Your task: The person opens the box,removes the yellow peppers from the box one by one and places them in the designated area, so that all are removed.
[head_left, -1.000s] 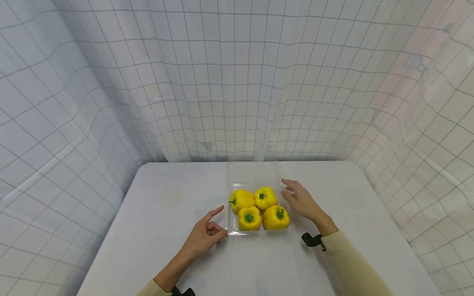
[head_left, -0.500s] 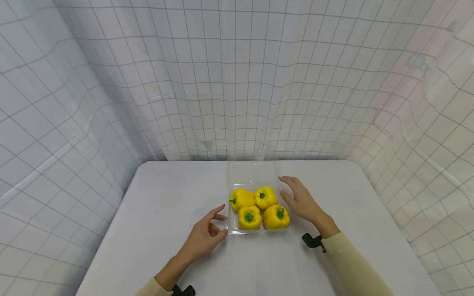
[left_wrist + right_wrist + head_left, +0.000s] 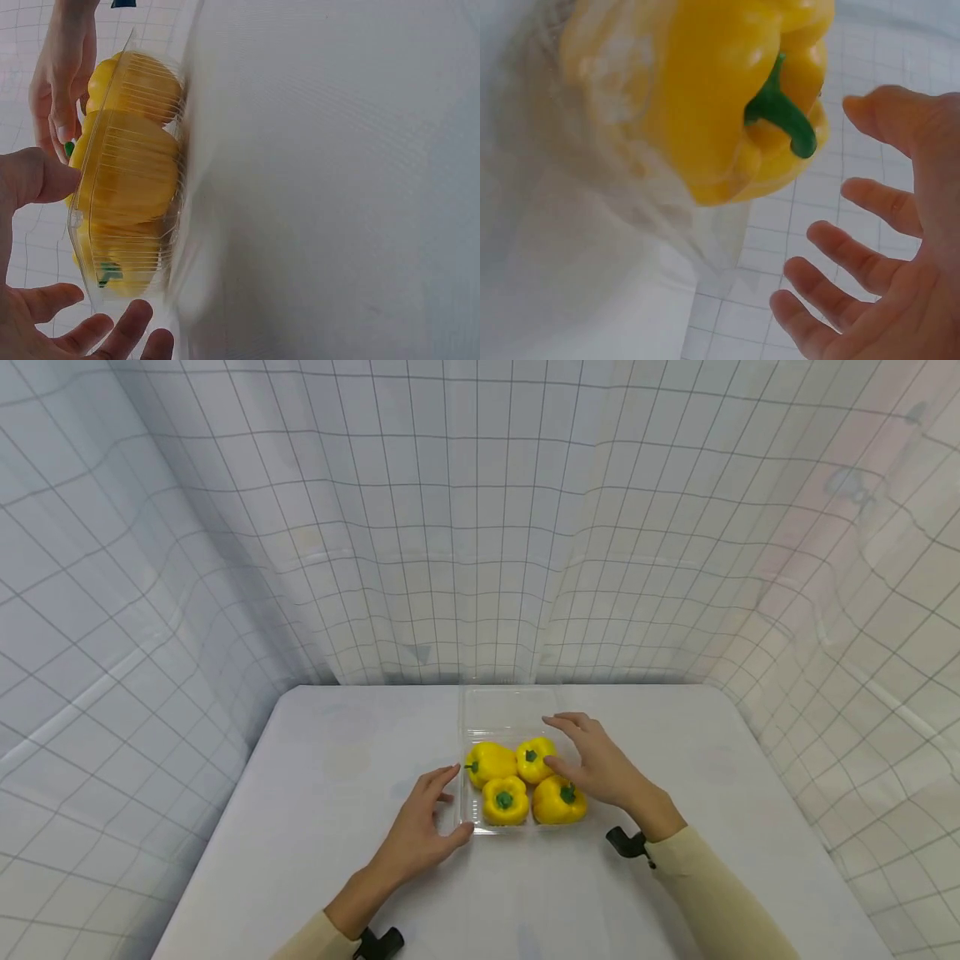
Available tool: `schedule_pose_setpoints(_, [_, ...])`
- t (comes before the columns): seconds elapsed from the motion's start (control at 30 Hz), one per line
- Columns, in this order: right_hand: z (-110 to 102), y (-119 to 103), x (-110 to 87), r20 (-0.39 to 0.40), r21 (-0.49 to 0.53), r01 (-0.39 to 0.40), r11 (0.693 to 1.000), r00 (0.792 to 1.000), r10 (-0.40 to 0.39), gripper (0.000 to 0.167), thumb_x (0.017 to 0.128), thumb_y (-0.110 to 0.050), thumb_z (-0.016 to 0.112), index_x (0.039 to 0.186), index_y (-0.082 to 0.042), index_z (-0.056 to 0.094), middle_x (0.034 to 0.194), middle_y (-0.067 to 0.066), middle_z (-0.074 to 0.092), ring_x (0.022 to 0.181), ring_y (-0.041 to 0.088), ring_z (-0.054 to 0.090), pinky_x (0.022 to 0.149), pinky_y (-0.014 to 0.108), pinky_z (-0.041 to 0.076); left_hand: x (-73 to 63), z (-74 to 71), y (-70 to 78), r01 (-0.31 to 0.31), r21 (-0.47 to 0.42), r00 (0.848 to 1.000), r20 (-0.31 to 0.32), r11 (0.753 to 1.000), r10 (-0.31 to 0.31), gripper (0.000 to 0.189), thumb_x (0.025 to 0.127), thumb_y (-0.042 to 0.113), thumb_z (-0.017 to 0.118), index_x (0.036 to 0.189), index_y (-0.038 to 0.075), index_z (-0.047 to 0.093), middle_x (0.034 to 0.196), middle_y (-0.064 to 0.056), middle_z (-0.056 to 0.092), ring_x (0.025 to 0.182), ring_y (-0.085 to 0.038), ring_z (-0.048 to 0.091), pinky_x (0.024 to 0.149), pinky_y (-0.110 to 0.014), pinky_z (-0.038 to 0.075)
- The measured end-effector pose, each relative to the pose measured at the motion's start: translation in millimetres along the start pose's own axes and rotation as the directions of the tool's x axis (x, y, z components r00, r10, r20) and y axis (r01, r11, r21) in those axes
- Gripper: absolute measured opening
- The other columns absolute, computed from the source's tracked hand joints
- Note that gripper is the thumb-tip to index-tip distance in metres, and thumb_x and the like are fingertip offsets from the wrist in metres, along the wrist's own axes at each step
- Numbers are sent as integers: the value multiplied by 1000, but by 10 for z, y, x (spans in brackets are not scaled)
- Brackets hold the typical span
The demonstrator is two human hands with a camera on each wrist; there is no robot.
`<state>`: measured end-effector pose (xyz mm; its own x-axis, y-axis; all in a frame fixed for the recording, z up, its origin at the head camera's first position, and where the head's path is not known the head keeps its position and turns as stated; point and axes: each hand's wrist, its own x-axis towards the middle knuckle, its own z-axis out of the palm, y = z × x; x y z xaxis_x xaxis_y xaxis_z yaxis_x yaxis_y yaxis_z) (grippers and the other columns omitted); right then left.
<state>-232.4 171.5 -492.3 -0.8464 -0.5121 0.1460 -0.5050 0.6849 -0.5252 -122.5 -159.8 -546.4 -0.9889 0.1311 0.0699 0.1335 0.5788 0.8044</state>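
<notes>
Several yellow bell peppers lie in a clear plastic clamshell container (image 3: 470, 817), its lid (image 3: 510, 706) folded back toward the far edge. My left hand (image 3: 416, 833) is at the container's left side, thumb and fingers spread around the near-left corner. In the left wrist view its thumb overlaps the rim beside a bell pepper (image 3: 131, 176). Over the right side hovers my right hand (image 3: 600, 767), its fingers apart and nothing held. It partly covers the far-right bell pepper (image 3: 531, 762) and stands close to the near-right bell pepper (image 3: 557, 803), whose green stem (image 3: 780, 112) shows in the right wrist view.
The container rests on a white-covered table (image 3: 360, 743). White curtains with a dark grid (image 3: 495, 568) rise behind the table and along both sides. Black wrist-worn cameras sit on both wrists, the right one (image 3: 626, 842) low over the table.
My right hand has moved left from beside the container to above its right-hand peppers. My left hand's fingers have spread and shifted slightly forward. The container and peppers stay put.
</notes>
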Motion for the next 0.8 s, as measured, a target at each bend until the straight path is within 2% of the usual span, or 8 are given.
schedule_pose_setpoints(0.17, [10,-119,34,67,-26,-17,999,998,19,74,108,-37,86,172,-16,57,174,20,53,156,47,56,127,72,53,47,14,17,-36,14,999,14,999,36,98,94,34,94,177,10,49,186,-19,41,155,-42,64,127,-68,55])
schedule_pose_setpoints(0.33, [48,-209,67,97,-59,-22,998,995,28,75,104,-39,90,171,-19,60,167,20,58,145,43,63,120,69,59,74,22,23,-32,56,999,41,998,30,105,96,45,93,180,9,43,191,-17,33,170,-48,47,134,-73,45])
schedule_pose_setpoints(0.57, [82,-287,106,135,-80,-43,996,989,54,70,103,-37,91,165,-17,66,160,21,61,136,41,67,116,67,62,113,28,32,-20,138,999,46,990,14,116,93,62,91,182,10,39,194,-12,30,169,-49,48,128,-77,48])
schedule_pose_setpoints(0.8, [141,-322,141,149,-117,-51,992,986,68,63,100,-33,93,159,-19,73,157,21,63,132,41,67,113,66,63,144,29,34,-40,180,998,56,983,30,121,92,70,88,183,9,37,196,-12,24,167,-51,50,124,-82,49])
